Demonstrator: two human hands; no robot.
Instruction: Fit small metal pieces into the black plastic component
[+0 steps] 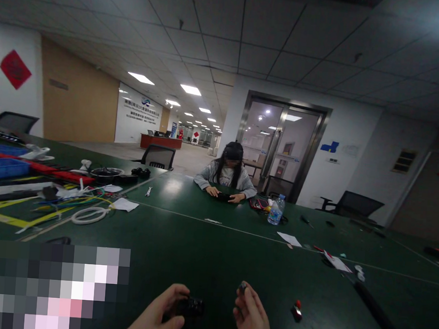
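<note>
At the bottom edge of the head view, my left hand (160, 314) is curled around a small black part (190, 306) that rests just above the dark green table (205, 254). Close beside it, my right hand (252, 317) pinches a tiny dark piece (242, 287) between thumb and fingertips, held slightly above and right of the black part. The two hands sit a few centimetres apart. A small red-and-black item (297, 310) lies on the table just right of my right hand.
Across the table a person (226, 177) sits handling a dark object. A water bottle (275, 210), paper scraps (289, 238), a black rod (374, 306), a white ring (88, 215), coloured cables and blue trays (1, 167) lie about. A blurred patch covers the lower left.
</note>
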